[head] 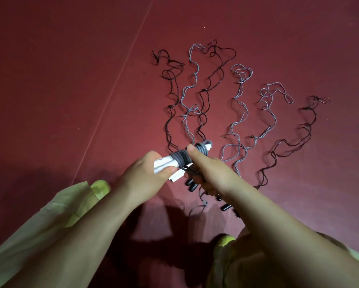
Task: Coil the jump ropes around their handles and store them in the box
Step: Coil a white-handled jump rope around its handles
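My left hand (147, 173) grips the near end of a pair of white handles (166, 163) held above the floor. Grey rope (181, 157) is coiled round the middle of the handles. My right hand (203, 165) holds the far part of the bundle, its thumb pressed on the coils, and the loose grey rope (187, 123) runs away from the handles along the floor. Several more jump ropes lie spread out in wavy lines beyond my hands, some black (171, 100) and some grey (240, 113). Black handles (192, 185) lie under my right hand. No box is in view.
The floor (70, 80) is dark red with a thin pale line (112, 90) running diagonally across it. My knees in pale yellow-green clothing (49, 221) frame the bottom corners. More black handles (226, 207) lie beside my right forearm.
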Demonstrator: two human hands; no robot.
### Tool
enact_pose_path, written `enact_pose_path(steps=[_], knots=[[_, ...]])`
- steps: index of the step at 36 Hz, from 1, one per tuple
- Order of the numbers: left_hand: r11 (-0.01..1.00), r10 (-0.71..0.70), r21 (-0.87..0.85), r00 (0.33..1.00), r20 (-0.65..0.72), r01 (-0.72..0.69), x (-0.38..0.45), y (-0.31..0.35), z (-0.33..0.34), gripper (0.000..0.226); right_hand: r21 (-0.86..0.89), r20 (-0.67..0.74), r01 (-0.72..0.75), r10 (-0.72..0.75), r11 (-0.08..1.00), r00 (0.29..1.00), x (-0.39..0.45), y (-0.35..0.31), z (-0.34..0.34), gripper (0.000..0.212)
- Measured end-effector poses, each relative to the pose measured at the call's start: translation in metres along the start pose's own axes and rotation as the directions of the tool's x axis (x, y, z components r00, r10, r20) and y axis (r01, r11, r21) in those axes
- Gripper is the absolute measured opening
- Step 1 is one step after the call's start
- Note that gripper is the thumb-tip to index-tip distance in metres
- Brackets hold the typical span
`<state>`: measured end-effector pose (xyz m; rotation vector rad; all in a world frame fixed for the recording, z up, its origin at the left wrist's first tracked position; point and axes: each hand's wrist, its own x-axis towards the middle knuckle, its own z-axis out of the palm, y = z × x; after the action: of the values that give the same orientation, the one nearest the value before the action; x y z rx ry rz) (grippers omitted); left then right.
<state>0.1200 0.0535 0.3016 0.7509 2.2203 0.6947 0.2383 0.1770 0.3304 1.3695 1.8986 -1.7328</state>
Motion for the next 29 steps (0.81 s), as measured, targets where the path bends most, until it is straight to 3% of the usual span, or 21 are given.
enact_pose_path(steps=[6,10,12,14,16,18,21,29], knots=[[0.991,0.133,0.020,0.984,-0.116,-0.132,-0.015,0.015,-0.003,0.035,0.058,-0.096,0.025,-0.019,0.998,0.995,0.003,0.002,0.000,0.060],[0.990,0.140,-0.004,0.989,-0.040,-0.140,-0.013,0.014,-0.006,0.035,0.094,-0.148,0.089,-0.074,0.992,0.986,0.001,0.000,-0.001,0.055],[0.983,0.069,-0.179,0.991,0.112,-0.049,-0.009,0.013,-0.009,0.035,0.056,-0.186,0.132,-0.119,0.990,0.975,0.001,0.000,-0.002,0.054],[0.868,-0.004,-0.473,0.955,0.297,0.151,-0.009,0.017,-0.013,0.050,0.012,-0.207,0.182,-0.175,0.983,0.962,0.002,0.001,-0.002,0.054],[0.711,-0.039,-0.584,0.852,0.522,0.391,-0.010,0.018,-0.019,0.067,0.008,-0.213,0.226,-0.219,0.974,0.952,0.004,0.001,-0.001,0.054],[0.586,0.017,-0.604,0.737,0.675,0.540,-0.011,0.018,-0.026,0.080,0.076,-0.197,0.261,-0.242,0.962,0.950,0.006,0.001,-0.001,0.054],[0.547,0.084,-0.593,0.666,0.741,0.591,-0.010,0.015,-0.031,0.081,0.158,-0.134,0.299,-0.279,0.941,0.951,0.006,-0.001,-0.002,0.060],[0.578,0.020,-0.570,0.689,0.725,0.584,-0.007,0.016,-0.026,0.061,0.091,-0.038,0.239,-0.236,0.967,0.971,0.005,0.001,-0.002,0.054]])
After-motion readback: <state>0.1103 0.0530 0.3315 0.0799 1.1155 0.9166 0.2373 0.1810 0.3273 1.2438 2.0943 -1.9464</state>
